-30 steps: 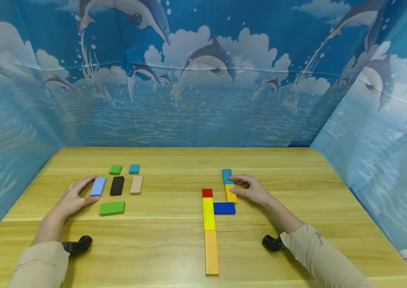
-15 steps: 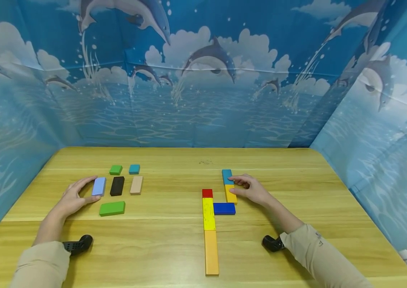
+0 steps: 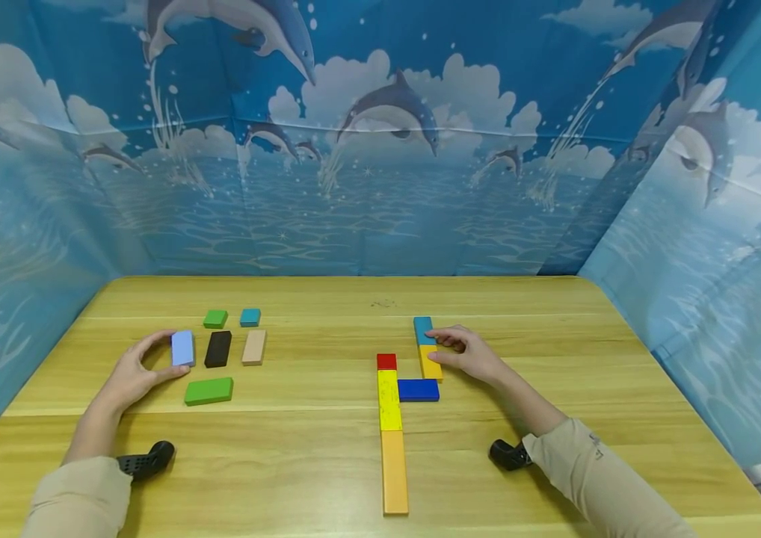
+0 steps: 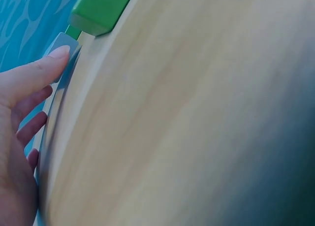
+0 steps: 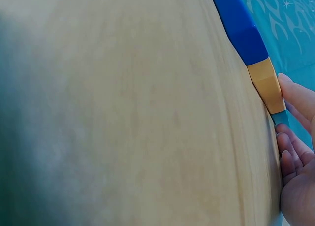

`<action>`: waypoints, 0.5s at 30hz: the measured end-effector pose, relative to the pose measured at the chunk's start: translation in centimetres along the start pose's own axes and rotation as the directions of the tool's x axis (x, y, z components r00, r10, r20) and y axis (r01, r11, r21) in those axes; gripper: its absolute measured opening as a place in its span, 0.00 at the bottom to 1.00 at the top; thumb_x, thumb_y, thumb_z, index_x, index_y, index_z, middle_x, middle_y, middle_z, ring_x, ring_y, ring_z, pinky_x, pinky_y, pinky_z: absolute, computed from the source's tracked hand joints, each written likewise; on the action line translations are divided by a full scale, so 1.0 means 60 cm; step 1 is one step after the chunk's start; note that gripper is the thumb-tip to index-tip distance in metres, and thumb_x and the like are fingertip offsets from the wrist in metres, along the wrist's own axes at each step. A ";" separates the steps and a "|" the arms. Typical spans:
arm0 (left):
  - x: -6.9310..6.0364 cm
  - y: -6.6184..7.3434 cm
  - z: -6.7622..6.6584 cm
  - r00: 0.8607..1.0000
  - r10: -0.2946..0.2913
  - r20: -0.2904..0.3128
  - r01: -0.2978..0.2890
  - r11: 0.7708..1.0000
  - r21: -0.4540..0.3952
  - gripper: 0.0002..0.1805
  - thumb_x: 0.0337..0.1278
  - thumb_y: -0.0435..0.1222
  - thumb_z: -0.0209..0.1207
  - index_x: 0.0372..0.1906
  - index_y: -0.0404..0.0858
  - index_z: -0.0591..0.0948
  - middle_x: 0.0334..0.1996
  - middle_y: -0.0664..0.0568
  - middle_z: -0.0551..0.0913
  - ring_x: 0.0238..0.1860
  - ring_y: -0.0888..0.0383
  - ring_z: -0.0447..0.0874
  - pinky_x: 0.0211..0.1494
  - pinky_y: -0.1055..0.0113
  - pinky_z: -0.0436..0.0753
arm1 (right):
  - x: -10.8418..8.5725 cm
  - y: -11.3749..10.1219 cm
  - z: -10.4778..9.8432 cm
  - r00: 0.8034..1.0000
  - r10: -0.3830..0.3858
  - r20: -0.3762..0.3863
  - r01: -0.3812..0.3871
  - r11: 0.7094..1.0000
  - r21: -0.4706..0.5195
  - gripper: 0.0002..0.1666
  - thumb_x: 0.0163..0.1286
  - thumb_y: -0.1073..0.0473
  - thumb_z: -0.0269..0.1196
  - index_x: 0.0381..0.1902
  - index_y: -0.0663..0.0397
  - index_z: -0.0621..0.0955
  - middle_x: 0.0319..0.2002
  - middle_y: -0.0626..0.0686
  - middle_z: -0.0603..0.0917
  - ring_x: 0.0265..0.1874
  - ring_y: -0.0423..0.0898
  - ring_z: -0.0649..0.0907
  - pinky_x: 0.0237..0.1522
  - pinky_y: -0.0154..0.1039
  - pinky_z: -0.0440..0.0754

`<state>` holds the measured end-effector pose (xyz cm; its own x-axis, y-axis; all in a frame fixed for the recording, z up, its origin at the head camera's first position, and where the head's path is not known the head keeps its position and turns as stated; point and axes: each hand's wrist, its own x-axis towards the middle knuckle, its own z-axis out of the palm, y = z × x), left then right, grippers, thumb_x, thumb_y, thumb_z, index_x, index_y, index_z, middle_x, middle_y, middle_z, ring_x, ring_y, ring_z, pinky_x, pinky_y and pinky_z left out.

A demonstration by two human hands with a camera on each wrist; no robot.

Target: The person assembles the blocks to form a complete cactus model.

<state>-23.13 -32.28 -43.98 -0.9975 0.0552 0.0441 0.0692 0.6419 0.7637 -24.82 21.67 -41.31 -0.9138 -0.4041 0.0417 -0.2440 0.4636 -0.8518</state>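
Note:
In the head view, my left hand (image 3: pixel 133 375) holds a light-blue block (image 3: pixel 182 348) at its two ends, between thumb and forefinger. The left wrist view shows the thumb (image 4: pixel 47 68) against this block's near end. My right hand (image 3: pixel 471 357) touches two blocks set end to end. Its thumb rests on the orange-yellow block (image 3: pixel 430 368), and its forefinger on the teal block (image 3: pixel 423 327). A dark-blue block (image 3: pixel 418 390) lies at their near end, touching the long bright-yellow block (image 3: pixel 390 400). Beyond that is a red block (image 3: pixel 386 362); nearer is a pale-orange block (image 3: pixel 395 472).
Close to the left hand lie a black block (image 3: pixel 218 349), a beige block (image 3: pixel 254 347), a long green block (image 3: pixel 208 391), a small green block (image 3: pixel 215 319) and a small teal block (image 3: pixel 250 317). A dolphin-print curtain (image 3: pixel 367 202) stands behind the wooden table (image 3: pixel 300 463).
The light-blue block has turned from slanting right to nearly straight and shifted slightly left, with my left fingers on it. My right hand stays in place.

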 end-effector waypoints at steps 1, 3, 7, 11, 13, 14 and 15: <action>-0.001 -0.001 0.000 1.000 -0.004 -0.010 0.004 1.000 -0.007 0.44 0.47 0.44 0.66 0.67 0.32 0.59 0.62 0.28 0.59 0.63 0.29 0.48 0.59 0.33 0.50 | 0.000 0.002 0.000 1.000 -0.004 -0.001 0.004 1.000 0.000 0.24 0.62 0.65 0.60 0.56 0.69 0.72 0.48 0.67 0.72 0.41 0.55 0.69 0.40 0.40 0.68; -0.002 -0.001 0.001 0.999 -0.008 -0.033 0.007 1.000 -0.022 0.44 0.47 0.44 0.66 0.66 0.32 0.59 0.61 0.29 0.61 0.63 0.30 0.50 0.59 0.34 0.50 | 0.004 0.014 0.001 1.000 -0.004 -0.003 0.004 1.000 0.000 0.24 0.62 0.64 0.61 0.56 0.67 0.73 0.48 0.65 0.72 0.41 0.54 0.69 0.40 0.40 0.68; -0.005 0.006 0.003 0.996 0.003 -0.093 -0.006 0.999 -0.035 0.43 0.47 0.43 0.67 0.66 0.32 0.60 0.59 0.31 0.64 0.59 0.33 0.57 0.56 0.35 0.56 | 0.011 0.038 0.002 1.000 -0.002 -0.008 0.002 1.000 -0.006 0.25 0.62 0.60 0.62 0.56 0.62 0.74 0.47 0.61 0.73 0.40 0.51 0.69 0.40 0.40 0.68; -0.002 0.020 0.008 0.990 0.037 -0.139 -0.042 0.999 -0.035 0.42 0.46 0.43 0.67 0.65 0.34 0.62 0.58 0.34 0.65 0.56 0.37 0.60 0.54 0.39 0.59 | 0.013 0.048 0.002 1.000 0.002 -0.008 -0.002 1.000 0.002 0.25 0.62 0.57 0.63 0.56 0.58 0.75 0.47 0.59 0.73 0.40 0.51 0.69 0.41 0.41 0.67; 0.002 0.029 0.011 0.986 0.067 -0.155 -0.072 0.997 -0.027 0.41 0.45 0.42 0.68 0.64 0.34 0.64 0.57 0.35 0.66 0.55 0.38 0.60 0.54 0.40 0.58 | 0.013 0.049 0.002 1.000 0.004 -0.009 -0.004 1.000 0.006 0.26 0.61 0.56 0.63 0.56 0.57 0.75 0.47 0.59 0.73 0.40 0.52 0.68 0.41 0.42 0.67; 0.005 0.033 0.013 0.983 0.084 -0.160 -0.088 0.996 -0.020 0.40 0.45 0.41 0.68 0.63 0.33 0.64 0.56 0.35 0.67 0.54 0.37 0.61 0.54 0.40 0.58 | 0.013 0.050 0.002 1.000 0.003 -0.009 -0.003 1.000 0.005 0.26 0.61 0.55 0.63 0.56 0.58 0.75 0.47 0.59 0.73 0.40 0.52 0.68 0.41 0.42 0.67; 0.007 0.038 0.015 0.981 0.101 -0.164 -0.105 0.994 -0.015 0.40 0.44 0.41 0.68 0.63 0.33 0.65 0.56 0.34 0.67 0.53 0.38 0.61 0.54 0.40 0.58 | 0.014 0.050 0.001 1.000 0.002 -0.009 -0.002 1.000 0.004 0.26 0.61 0.55 0.63 0.56 0.58 0.75 0.47 0.59 0.73 0.40 0.52 0.69 0.41 0.42 0.67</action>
<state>-23.39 -30.12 -42.79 -0.9740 -0.0064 0.2265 0.1736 0.6213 0.7641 -26.27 22.67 -43.88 -0.9171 -0.3961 0.0444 -0.2405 0.4613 -0.8540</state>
